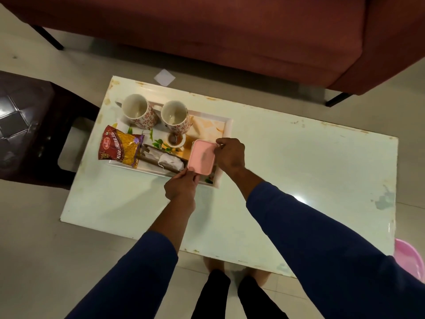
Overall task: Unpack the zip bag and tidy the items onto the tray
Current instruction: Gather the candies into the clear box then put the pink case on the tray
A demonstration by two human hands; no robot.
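Observation:
A pink lidded box (pixel 201 156) is over the right end of the white tray (pixel 226 125). My left hand (pixel 181 186) grips its near corner and my right hand (pixel 230 154) grips its far right edge. On the tray stand two floral mugs (pixel 135 110) (pixel 174 116), a small strainer cup (pixel 175 140), a red and yellow snack packet (pixel 120 146) and a clear bag with tea bags (pixel 164 161). Whether the box rests on the tray or hangs just above it, I cannot tell.
The tray sits at the far left of a worn white table (pixel 299 169). A red sofa (pixel 230 31) stands beyond, a dark stool (pixel 25 125) at the left, a pink basin (pixel 411 259) at the right edge. A paper scrap (pixel 164 77) lies on the floor.

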